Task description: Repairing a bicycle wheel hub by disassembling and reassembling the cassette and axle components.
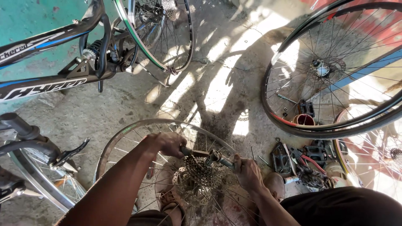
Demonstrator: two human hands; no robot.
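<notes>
A spoked bicycle wheel (125, 132) stands between my knees, with a rusty stack of gear sprockets (202, 171) at its hub. My left hand (167, 143) is closed around the dark handle of a tool (189, 151) that reaches over the sprockets. My right hand (247, 171) grips the handle of a second metal tool (220, 159) from the other side. The two tools meet above the hub. A brake disc (184, 184) shows below the sprockets.
A black bicycle frame (54, 81) with its rear wheel (167, 37) stands at upper left. Handlebar and brake lever (63, 155) are at left. A tyred wheel (331, 71) leans at right, over a red cup (304, 119), pedals (281, 159) and loose parts on the concrete floor.
</notes>
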